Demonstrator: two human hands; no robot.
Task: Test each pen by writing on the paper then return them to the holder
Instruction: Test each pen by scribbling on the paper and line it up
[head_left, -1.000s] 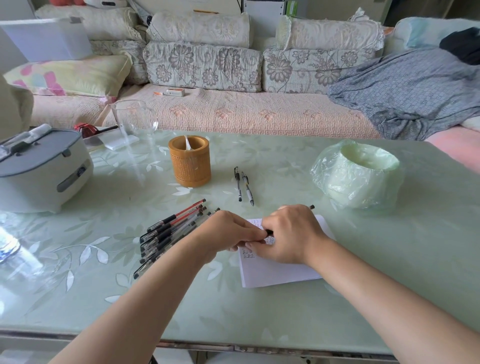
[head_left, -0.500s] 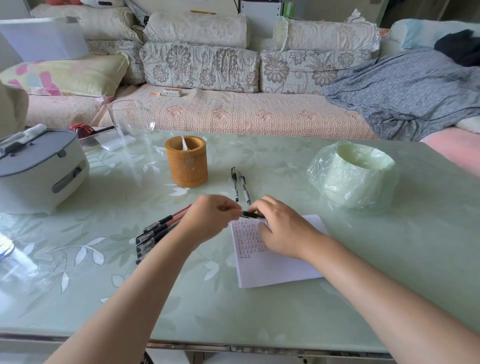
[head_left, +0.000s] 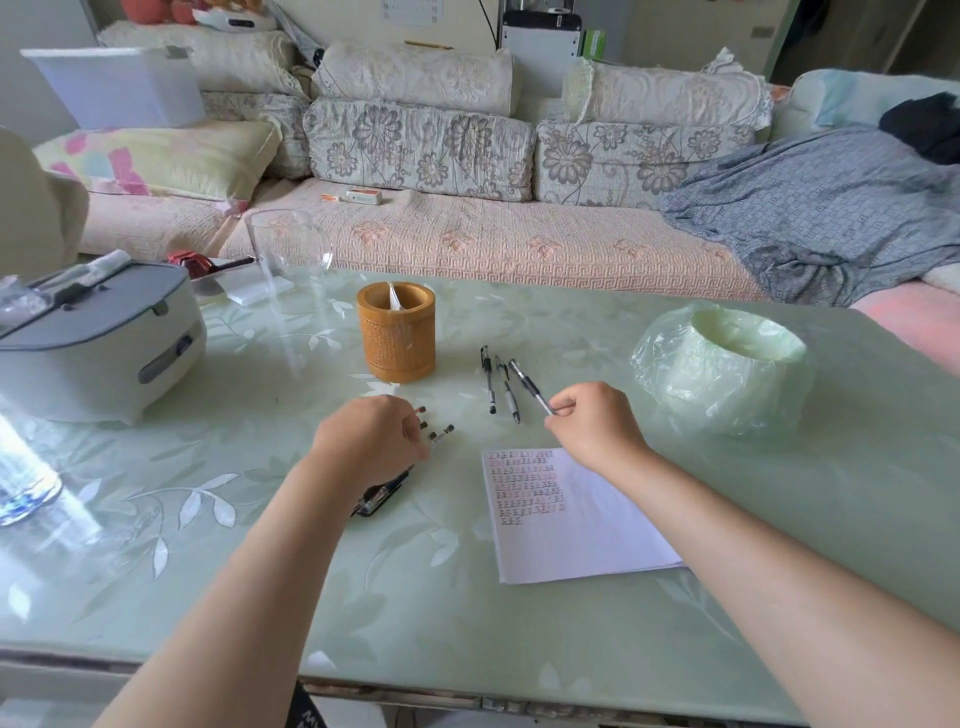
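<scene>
My right hand (head_left: 592, 423) pinches the lower end of a black pen (head_left: 529, 385), which slants up and to the left beside two pens (head_left: 497, 384) lying on the table. My left hand (head_left: 371, 441) is curled over a row of several pens (head_left: 382, 493) and grips one of them; their ends (head_left: 439, 432) stick out past the fingers. The white paper (head_left: 576, 525) lies below my right hand, with rows of small marks in its upper left part. The round bamboo holder (head_left: 396, 338) stands behind my left hand and has only a bit of clear wrapping inside.
A grey-lidded cooker (head_left: 98, 338) fills the table's left side. A clear glass jar (head_left: 288, 254) stands behind the holder. A green bowl wrapped in plastic (head_left: 722, 364) sits at the right. A plastic bottle (head_left: 21, 483) is at the far left. A sofa runs behind the table.
My hands have parted. The right hand carried the pen off the paper toward the two lying pens. The left hand moved left onto the row of pens.
</scene>
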